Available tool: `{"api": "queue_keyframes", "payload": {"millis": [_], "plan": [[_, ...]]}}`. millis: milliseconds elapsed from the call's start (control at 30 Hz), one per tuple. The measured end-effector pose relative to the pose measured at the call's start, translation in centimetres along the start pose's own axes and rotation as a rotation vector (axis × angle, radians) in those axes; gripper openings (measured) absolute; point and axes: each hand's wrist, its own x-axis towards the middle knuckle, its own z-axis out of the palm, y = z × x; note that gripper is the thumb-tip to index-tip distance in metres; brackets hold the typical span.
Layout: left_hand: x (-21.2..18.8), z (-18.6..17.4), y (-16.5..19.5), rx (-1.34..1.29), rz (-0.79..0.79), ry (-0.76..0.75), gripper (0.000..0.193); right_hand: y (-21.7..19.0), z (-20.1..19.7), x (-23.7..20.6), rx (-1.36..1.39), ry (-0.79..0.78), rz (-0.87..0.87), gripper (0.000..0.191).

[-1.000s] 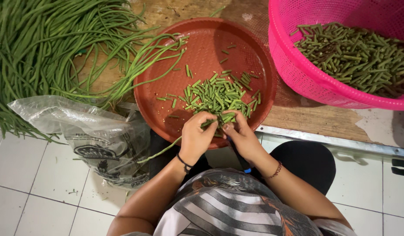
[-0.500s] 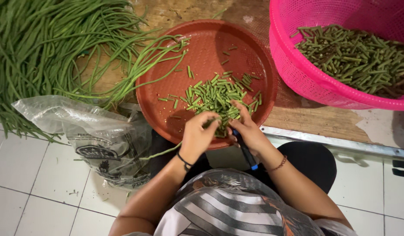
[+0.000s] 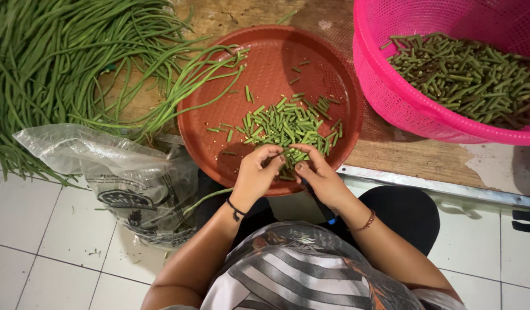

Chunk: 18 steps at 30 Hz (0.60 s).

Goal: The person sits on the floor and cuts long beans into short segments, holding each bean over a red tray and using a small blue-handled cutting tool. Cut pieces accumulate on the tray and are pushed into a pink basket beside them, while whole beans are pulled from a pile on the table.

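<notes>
White tile floor and a worn wooden board, seen from above

The floor (image 3: 41, 229) is laid with pale square tiles and thin grey grout lines, with small dark specks scattered across it at the lower left. Above it lies a wooden board (image 3: 414, 158), brown and scuffed, with lighter worn patches along its upper part. A metal strip (image 3: 437, 183) runs along the board's near edge on the right, slanting slightly downward, with more pale tile just below it. A grey, rough patch (image 3: 494, 163) sits at the board's right end. The light is even and soft, with faint shadows only.
</notes>
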Motion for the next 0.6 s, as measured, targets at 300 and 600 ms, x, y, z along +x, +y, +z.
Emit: {"api": "queue_keyframes", "payload": {"millis": [300, 600], "plan": [[-0.2, 0.2, -1.3, -0.142, -0.006, -0.109, 0.019, -0.2, 0.1, -0.8, -0.092, 0.058, -0.166, 0.04], [-0.7, 1.4, 0.2, -0.019, 0.113, -0.178, 0.024, -1.9, -4.1, -1.7, -0.655, 0.498, -0.276, 0.042]]}}
